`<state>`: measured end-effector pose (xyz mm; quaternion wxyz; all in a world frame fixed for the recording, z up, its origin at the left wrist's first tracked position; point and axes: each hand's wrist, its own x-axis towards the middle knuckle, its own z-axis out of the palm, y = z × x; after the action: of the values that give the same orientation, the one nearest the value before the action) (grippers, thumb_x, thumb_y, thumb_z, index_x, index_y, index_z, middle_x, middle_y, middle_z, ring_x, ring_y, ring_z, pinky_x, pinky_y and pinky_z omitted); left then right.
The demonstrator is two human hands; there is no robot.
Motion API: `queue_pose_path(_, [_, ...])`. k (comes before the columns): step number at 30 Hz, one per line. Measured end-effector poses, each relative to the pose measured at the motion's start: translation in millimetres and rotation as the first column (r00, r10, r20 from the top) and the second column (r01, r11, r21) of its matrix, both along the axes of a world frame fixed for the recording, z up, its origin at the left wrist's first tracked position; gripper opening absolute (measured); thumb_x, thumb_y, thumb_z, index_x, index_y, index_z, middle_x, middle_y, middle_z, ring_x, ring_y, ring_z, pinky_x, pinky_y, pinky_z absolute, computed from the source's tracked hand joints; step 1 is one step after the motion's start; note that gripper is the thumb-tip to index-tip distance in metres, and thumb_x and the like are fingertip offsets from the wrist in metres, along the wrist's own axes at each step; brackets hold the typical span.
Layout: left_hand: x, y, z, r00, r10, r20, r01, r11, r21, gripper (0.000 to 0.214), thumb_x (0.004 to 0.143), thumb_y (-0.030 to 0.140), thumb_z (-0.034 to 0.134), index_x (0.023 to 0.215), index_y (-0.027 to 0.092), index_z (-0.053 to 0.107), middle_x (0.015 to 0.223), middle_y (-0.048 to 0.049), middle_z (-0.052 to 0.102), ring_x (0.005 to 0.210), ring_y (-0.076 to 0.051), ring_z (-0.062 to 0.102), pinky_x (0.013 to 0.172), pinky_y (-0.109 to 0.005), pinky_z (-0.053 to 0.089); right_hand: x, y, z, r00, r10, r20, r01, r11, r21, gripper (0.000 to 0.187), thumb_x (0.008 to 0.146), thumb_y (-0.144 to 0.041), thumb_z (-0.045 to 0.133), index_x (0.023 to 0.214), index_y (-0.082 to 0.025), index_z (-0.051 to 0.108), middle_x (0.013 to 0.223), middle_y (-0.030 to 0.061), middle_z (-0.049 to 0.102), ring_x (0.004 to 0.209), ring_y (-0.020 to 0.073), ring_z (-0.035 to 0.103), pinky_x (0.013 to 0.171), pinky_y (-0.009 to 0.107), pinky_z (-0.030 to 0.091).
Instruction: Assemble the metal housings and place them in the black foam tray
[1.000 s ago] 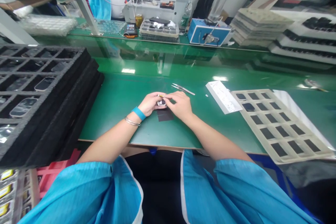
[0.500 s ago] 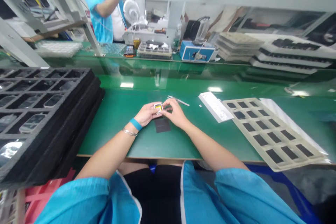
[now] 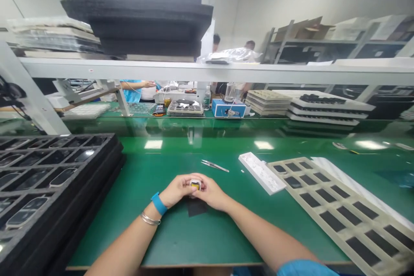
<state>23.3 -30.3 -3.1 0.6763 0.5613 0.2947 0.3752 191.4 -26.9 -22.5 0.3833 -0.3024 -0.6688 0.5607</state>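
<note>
My left hand (image 3: 177, 190) and my right hand (image 3: 212, 194) meet above the green mat, both closed around a small electronic device (image 3: 196, 184) with a pale frame and a yellow part inside. Fingers cover much of its edge. Just below it, a thin black square sheet (image 3: 197, 209) lies on the mat. Metal tweezers (image 3: 215, 165) rest beyond my hands, slightly to the right. Farther right is a narrow white tray (image 3: 274, 189) of small pale pieces.
Stacked black foam trays (image 3: 97, 172) with glass-faced parts in their pockets stand at the left. A beige compartment tray (image 3: 318, 207) with dark pieces lies on the right. Behind the bench are a blue box (image 3: 223, 109), stacked trays (image 3: 268, 100) and a co-worker's arm (image 3: 139, 85).
The view has tilted up, so the shelf above the bench now shows. My right fingers have closed in around the device, which both hands still hold.
</note>
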Motion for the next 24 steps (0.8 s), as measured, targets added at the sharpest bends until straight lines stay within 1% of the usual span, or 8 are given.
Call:
queue_pose_path(3, [-1, 1, 0.5, 1.0, 0.005, -0.03, -0.003, 0.998, 0.063, 0.041, 0.067, 0.041, 0.083, 0.097, 0.016, 0.075, 0.094, -0.0102, 0.074, 0.086, -0.02, 0.068, 0.078, -0.026, 0.051, -2, -3, 3.1, 0.998, -0.057, 0.026, 0.055, 0.995, 0.084, 0.042, 0.077, -0.028, 0.067, 0.117, -0.021, 0.059, 0.112, 0.0077, 0.067, 0.102, 0.022, 0.065, 0.091, 0.038, 0.052])
queue_pose_path(5, [-1, 2, 0.5, 0.999, 0.008, -0.033, -0.006, 0.998, 0.055, 0.042, 0.066, 0.043, 0.083, 0.098, 0.016, 0.075, 0.095, -0.0108, 0.074, 0.088, -0.021, 0.068, 0.083, -0.029, 0.051, -2, -2, 3.9, 0.997, -0.058, 0.051, 0.052, 0.992, 0.115, 0.04, 0.076, -0.025, 0.066, 0.115, -0.02, 0.06, 0.111, 0.0077, 0.068, 0.101, 0.0223, 0.065, 0.09, 0.038, 0.052])
queue_pose_path(7, [0, 2, 0.8, 1.0, 0.014, -0.025, -0.013, 1.0, 0.01, 0.045, 0.065, 0.042, 0.084, 0.101, 0.016, 0.075, 0.098, -0.0112, 0.074, 0.091, -0.022, 0.069, 0.088, -0.032, 0.051, -1, 0, 3.2, 0.998, -0.047, 0.052, 0.043, 0.996, 0.082, 0.049, 0.072, -0.024, 0.07, 0.119, -0.021, 0.059, 0.112, 0.0075, 0.068, 0.099, 0.0224, 0.066, 0.088, 0.037, 0.053])
queue_pose_path(9, [0, 1, 1.4, 1.0, 0.005, -0.022, -0.005, 0.999, -0.043, 0.047, 0.063, 0.041, 0.085, 0.103, 0.017, 0.074, 0.1, -0.0115, 0.074, 0.093, -0.024, 0.069, 0.091, -0.034, 0.05, 0, 1, 1.3, 0.999, -0.032, 0.031, 0.032, 0.999, -0.003, 0.066, 0.066, -0.023, 0.076, 0.128, -0.023, 0.053, 0.114, 0.0067, 0.067, 0.097, 0.0217, 0.067, 0.086, 0.036, 0.054])
queue_pose_path(12, [-1, 0, 2.3, 1.0, -0.019, -0.025, 0.017, 0.996, -0.084, 0.048, 0.061, 0.038, 0.087, 0.103, 0.017, 0.074, 0.098, -0.0114, 0.074, 0.092, -0.023, 0.069, 0.089, -0.034, 0.051, 0, 0, -2.3, 1.0, -0.008, -0.007, 0.008, 0.998, -0.066, 0.078, 0.065, -0.022, 0.077, 0.137, -0.026, 0.046, 0.113, 0.0056, 0.068, 0.095, 0.0208, 0.069, 0.085, 0.036, 0.056])
queue_pose_path(18, [1, 3, 1.4, 0.998, 0.039, -0.043, -0.041, 0.998, -0.044, 0.039, 0.061, 0.038, 0.087, 0.089, 0.014, 0.076, 0.088, -0.0102, 0.074, 0.078, -0.018, 0.068, 0.073, -0.026, 0.052, -4, 1, -6.0, 0.998, -0.058, 0.03, 0.056, 0.997, 0.049, 0.062, 0.069, -0.024, 0.073, 0.129, -0.023, 0.056, 0.116, 0.0072, 0.068, 0.101, 0.0215, 0.068, 0.091, 0.038, 0.055])
queue_pose_path(21, [0, 4, 3.1, 0.998, 0.066, 0.009, -0.064, 0.99, -0.124, 0.041, 0.059, 0.034, 0.088, 0.092, 0.013, 0.075, 0.091, -0.0116, 0.075, 0.081, -0.018, 0.069, 0.076, -0.026, 0.053, -2, 6, -5.1, 0.996, -0.085, 0.041, 0.084, 0.996, 0.011, 0.071, 0.067, -0.03, 0.078, 0.133, -0.022, 0.053, 0.118, 0.0096, 0.067, 0.101, 0.0218, 0.067, 0.092, 0.039, 0.055])
queue_pose_path(24, [-8, 10, 6.0, 0.971, 0.195, 0.137, -0.149, 0.946, -0.289, 0.044, 0.062, 0.028, 0.087, 0.101, 0.014, 0.072, 0.098, -0.0123, 0.074, 0.087, -0.02, 0.07, 0.08, -0.028, 0.055, 5, 17, -5.4, 0.982, -0.179, -0.051, 0.177, 0.983, -0.052, 0.083, 0.062, -0.038, 0.082, 0.135, -0.023, 0.047, 0.128, 0.0125, 0.063, 0.11, 0.0224, 0.064, 0.093, 0.04, 0.054])
